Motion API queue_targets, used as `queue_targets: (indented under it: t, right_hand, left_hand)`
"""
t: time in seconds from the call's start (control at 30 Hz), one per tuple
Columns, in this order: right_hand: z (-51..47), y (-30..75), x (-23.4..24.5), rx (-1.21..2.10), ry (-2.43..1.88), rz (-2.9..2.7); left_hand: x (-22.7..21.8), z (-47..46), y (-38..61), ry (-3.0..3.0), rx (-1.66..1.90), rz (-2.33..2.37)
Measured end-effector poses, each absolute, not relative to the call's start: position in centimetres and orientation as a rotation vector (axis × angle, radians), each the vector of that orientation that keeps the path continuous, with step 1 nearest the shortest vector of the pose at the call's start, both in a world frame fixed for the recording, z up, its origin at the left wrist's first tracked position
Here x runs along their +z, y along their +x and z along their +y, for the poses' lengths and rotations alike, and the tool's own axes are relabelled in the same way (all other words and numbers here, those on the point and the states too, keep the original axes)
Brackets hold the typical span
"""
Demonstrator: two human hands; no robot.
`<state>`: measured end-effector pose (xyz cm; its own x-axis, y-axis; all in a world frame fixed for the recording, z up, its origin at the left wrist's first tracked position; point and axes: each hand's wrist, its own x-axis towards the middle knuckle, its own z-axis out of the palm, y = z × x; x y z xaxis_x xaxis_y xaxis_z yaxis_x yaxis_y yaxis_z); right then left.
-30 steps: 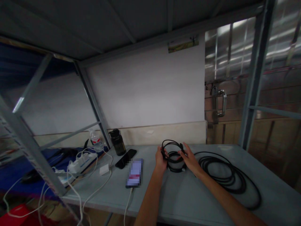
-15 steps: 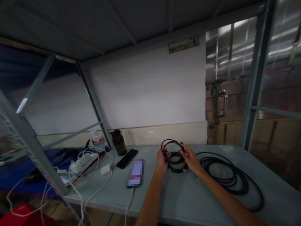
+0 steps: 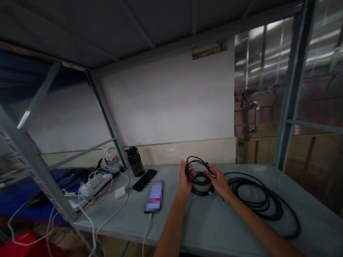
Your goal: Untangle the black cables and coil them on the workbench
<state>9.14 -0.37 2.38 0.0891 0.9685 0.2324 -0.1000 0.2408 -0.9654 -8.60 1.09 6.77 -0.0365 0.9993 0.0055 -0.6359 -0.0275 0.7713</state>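
Observation:
Between my two hands a small coil of black cable (image 3: 195, 157) is held up above the table. My left hand (image 3: 185, 177) has its fingers curled through the left side of the loops, and its thumb points up outside them. At the coil's right side, my right hand (image 3: 218, 182) pinches the cable between thumb and fingers. Under the held loops another small black coil (image 3: 199, 193) rests on the tabletop, partly covered by the hands. To the right of my right forearm a larger loose coil of black cable (image 3: 277, 210) lies flat.
Left on the grey table (image 3: 209, 228) are a dark phone (image 3: 144, 180), a lit phone (image 3: 154, 196) on a white cord, a white charger (image 3: 120, 192) and a dark bottle (image 3: 134, 162). A loaded power strip (image 3: 96, 184) sits farther left. Metal posts (image 3: 291, 89) frame the table.
My left thumb has lifted and straightened, and the held loops have shifted slightly up and to the right. My right hand stays pinched on the cable, almost in the same place.

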Motion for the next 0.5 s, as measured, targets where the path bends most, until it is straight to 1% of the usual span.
queue_targets:
  t: [0.13,0.27,0.5]
  right_hand:
    - [-0.3,9.1,2.1,1.022,-1.000,-1.157]
    - [-0.2,9.3,2.1,0.975,-1.033,-1.166]
    - [-1.6,9.8,4.5,0.642,-0.973,-1.301]
  left_hand:
    - [6.9,1.0,-8.3,0.604,1.548,0.640]
    - [6.5,1.2,-8.1,0.685,1.547,0.620]
    - [4.9,2.0,-7.7,0.796,1.529,0.695]
